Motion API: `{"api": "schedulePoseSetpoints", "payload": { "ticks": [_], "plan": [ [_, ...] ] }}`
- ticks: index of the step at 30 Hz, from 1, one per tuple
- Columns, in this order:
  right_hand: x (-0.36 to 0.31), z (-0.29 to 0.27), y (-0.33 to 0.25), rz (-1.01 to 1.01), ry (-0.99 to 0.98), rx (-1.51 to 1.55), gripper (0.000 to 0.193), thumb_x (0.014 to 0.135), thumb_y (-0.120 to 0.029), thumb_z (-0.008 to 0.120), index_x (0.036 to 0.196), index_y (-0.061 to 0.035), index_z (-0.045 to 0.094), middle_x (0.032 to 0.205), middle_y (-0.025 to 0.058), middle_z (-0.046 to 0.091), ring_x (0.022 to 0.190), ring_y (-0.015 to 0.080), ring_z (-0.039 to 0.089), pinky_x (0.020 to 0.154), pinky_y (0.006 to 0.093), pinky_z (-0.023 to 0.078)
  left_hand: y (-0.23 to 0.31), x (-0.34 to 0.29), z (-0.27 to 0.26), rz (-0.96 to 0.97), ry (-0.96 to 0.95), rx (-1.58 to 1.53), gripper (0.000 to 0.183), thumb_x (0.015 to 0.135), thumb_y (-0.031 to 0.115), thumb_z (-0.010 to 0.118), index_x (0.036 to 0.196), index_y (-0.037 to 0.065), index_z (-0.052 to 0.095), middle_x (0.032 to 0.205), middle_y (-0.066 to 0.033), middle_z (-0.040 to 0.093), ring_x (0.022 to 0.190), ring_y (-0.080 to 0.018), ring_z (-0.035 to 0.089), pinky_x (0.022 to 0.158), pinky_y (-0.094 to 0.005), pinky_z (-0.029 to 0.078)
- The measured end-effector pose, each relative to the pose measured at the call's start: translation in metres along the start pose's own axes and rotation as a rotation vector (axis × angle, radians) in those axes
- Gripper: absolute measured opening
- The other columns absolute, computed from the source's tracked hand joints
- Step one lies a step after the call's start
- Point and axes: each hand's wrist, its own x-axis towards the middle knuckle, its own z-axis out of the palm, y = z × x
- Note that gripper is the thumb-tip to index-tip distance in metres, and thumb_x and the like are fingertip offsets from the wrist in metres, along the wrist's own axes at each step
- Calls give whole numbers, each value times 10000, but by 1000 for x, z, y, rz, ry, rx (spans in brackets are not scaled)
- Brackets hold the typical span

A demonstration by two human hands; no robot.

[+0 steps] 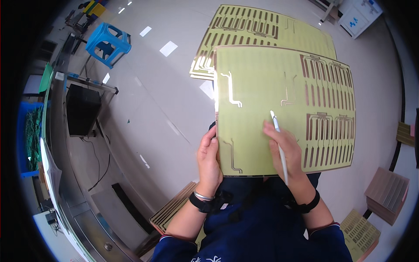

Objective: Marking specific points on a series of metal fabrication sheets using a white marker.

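Note:
A large yellow-green circuit board panel [257, 126] with copper-coloured tracks is held up in front of me. My left hand [209, 153] grips its lower left edge, thumb toward the face and the other fingers partly hidden at the edge. My right hand [286, 150] is over the lower middle of the panel, its fingers closed on a slim white pen-shaped tool [281, 153]. The tool's narrow tip points up and away over the board; whether it touches the surface I cannot tell. Beyond the held panel lie more circuit board panels [244, 26] of the same kind, partly covered by it.
A blue plastic stool [109, 43] stands at the far left. Nearer on that side are a black box-shaped unit [83, 110] and a metal workbench [94, 225]. Stacked boards [172, 205] sit low beside my left arm. More boards [360, 233] and a brown stack [387, 194] lie right.

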Motion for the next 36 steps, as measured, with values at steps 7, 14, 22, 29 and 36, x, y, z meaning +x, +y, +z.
{"api": "schedulePoseSetpoints", "payload": {
  "ticks": [7, 14, 22, 29, 36],
  "plan": [
    [-20, 28, -28, -192, -479, 10, 403, 852, -181, 707, 1247, -124, 650, 1312, 165, 595, 1218, 353, 568, 1029, 472, 466, -1, 6, -8, -11, -107, -12, 561, 1089, 388, 290, 1410, -47, 439, 1283, -179, 630, 1081, -163, 633, 921, -287, 507],
    [-13, 22, -20, -221, -238, 131, 376, 842, -35, 679, 1211, -93, 630, 1199, 135, 682, 1090, 318, 665, 941, 428, 526, -1, 4, -7, -36, -121, -190, 650, 1081, 476, 235, 1437, -46, 386, 1224, -169, 661, 985, -143, 664, 822, -260, 546],
    [28, 64, -28, -294, -371, -172, 372, 915, -134, 601, 1284, -92, 577, 1338, 195, 594, 1283, 327, 553, 1106, 454, 390, -12, 5, -10, -36, -43, -214, 645, 1085, 460, 217, 1427, -57, 396, 1318, -202, 605, 1191, -232, 610, 1010, -351, 488],
    [72, 48, -1, -319, -307, -306, 444, 901, -170, 619, 1330, -86, 544, 1334, 182, 594, 1259, 331, 556, 1109, 464, 389, -10, 5, -14, 27, -135, -101, 601, 1085, 448, 251, 1455, -16, 346, 1268, -234, 632, 1104, -242, 663, 929, -341, 540],
    [-5, 26, -12, -336, -557, -273, 568, 847, -204, 705, 1384, -175, 520, 1450, 112, 500, 1347, 295, 473, 1102, 518, 373, -1, 8, -6, -27, -141, -118, 569, 1097, 404, 241, 1448, -28, 360, 1266, -235, 635, 1143, -248, 637, 969, -342, 497]
  ]
}}
